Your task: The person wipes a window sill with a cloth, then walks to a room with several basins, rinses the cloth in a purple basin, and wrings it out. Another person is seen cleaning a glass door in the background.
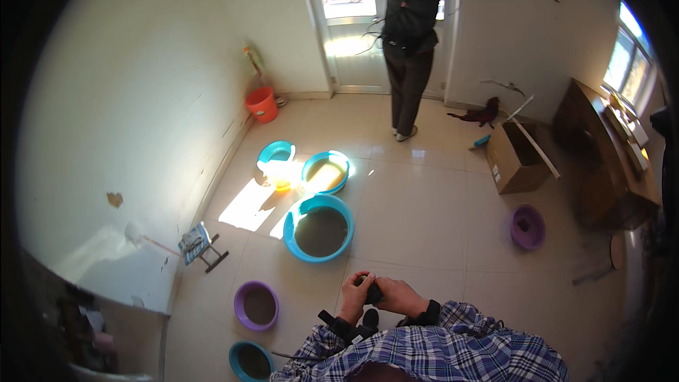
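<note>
In front of my plaid shirt, my left hand point(353, 297) and my right hand point(400, 298) are close together. Their fingers are curled round a small dark object point(372, 293), too covered and small for its kind to show. Dark bands sit on both wrists. Just beyond the hands, on the floor, stands a large blue basin point(319, 258) of dark, murky liquid. To the left are a purple basin point(237, 305) and a smaller teal basin point(233, 359), both with dark contents.
Two more blue basins, one holding murky liquid point(344, 185), stand farther off by a sunlit patch. An orange bucket point(262, 106), a folding stool point(201, 244), a cardboard box point(520, 177), a purple basin point(527, 244) and a wooden desk point(608, 170) surround me. A person point(410, 21) stands at the door.
</note>
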Demonstrator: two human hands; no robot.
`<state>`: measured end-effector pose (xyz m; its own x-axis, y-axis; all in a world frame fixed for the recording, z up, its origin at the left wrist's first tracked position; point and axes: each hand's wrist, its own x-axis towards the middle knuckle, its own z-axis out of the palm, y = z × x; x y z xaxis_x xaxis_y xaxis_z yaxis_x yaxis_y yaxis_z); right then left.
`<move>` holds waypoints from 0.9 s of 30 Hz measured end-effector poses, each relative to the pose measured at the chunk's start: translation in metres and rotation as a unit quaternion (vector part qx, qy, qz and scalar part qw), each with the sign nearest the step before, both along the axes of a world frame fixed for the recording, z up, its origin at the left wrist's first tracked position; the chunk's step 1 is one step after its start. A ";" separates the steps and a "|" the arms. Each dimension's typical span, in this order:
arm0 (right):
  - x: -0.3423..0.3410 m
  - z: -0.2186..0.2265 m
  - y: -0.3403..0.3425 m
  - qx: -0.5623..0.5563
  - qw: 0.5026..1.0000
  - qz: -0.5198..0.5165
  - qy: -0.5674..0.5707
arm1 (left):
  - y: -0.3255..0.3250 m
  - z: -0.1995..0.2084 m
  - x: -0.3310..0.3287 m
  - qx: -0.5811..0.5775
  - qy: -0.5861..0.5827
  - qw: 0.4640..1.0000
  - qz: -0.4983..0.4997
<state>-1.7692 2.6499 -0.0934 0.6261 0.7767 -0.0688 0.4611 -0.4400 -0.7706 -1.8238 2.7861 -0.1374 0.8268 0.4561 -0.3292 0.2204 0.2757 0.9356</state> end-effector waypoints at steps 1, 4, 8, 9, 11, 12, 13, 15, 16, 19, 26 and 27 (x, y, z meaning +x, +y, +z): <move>-0.006 0.004 0.007 -0.001 1.000 0.016 -0.005 | 0.006 0.003 -0.009 -0.001 0.013 1.000 0.000; -0.021 0.014 0.033 0.004 0.996 0.082 -0.032 | 0.035 0.014 -0.047 0.087 -0.019 0.992 -0.088; -0.052 0.018 0.093 0.015 0.984 0.160 -0.079 | 0.080 0.015 -0.096 -0.009 0.014 0.997 -0.080; -0.063 0.018 0.112 -0.001 0.981 0.179 -0.078 | 0.094 0.011 -0.107 -0.040 0.039 0.998 -0.031; -0.084 0.018 0.157 -0.016 0.970 0.228 -0.084 | 0.129 -0.003 -0.128 -0.004 0.049 0.999 0.011; -0.098 0.018 0.183 -0.024 0.964 0.247 -0.090 | 0.149 -0.011 -0.145 0.052 0.032 0.997 0.035; -0.113 0.018 0.209 0.001 0.960 0.266 -0.091 | 0.170 -0.018 -0.161 0.084 0.002 0.991 0.108; -0.142 0.018 0.260 0.031 0.949 0.299 -0.100 | 0.215 -0.027 -0.193 0.161 -0.053 0.963 0.209; -0.156 0.019 0.284 0.055 0.939 0.321 -0.111 | 0.237 -0.027 -0.211 0.187 -0.036 0.957 0.219; -0.199 0.022 0.351 0.083 0.921 0.350 -0.147 | 0.292 -0.016 -0.255 0.233 -0.078 0.901 0.358; -0.246 0.016 0.454 -0.072 0.921 0.378 -0.065 | 0.375 0.027 -0.305 0.349 -0.029 0.854 0.385; -0.245 0.014 0.469 -0.082 0.912 0.399 -0.049 | 0.387 0.034 -0.309 0.394 -0.035 0.839 0.374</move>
